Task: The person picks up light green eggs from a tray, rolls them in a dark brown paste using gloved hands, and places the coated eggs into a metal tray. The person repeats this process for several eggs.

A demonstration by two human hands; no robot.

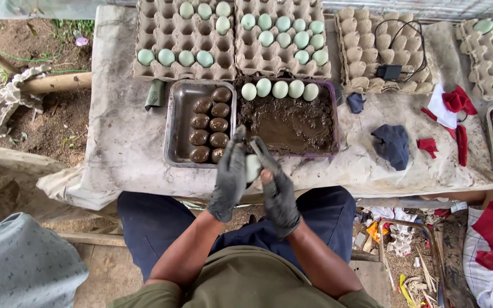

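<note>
A pale egg [253, 167] cupped between my two gloved hands, at the worktop's near edge.

My left hand [229, 179] and right hand [279, 191] are both curled around it, fingers half closed (gloves smeared with mud). At 12 o'clock sits the mud tray [290, 122] with five clean eggs [279, 89]; at 11 o'clock, the metal tray [178, 125] of coated eggs [209, 122]; beyond, egg cartons [184, 34].

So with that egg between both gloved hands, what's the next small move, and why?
Probably keep smearing mud over the egg: pale shell shows between the left hand and right hand, while the eggs in the metal tray are fully brown. Then likely set it at the near end of that row, by the last coated egg.
</note>
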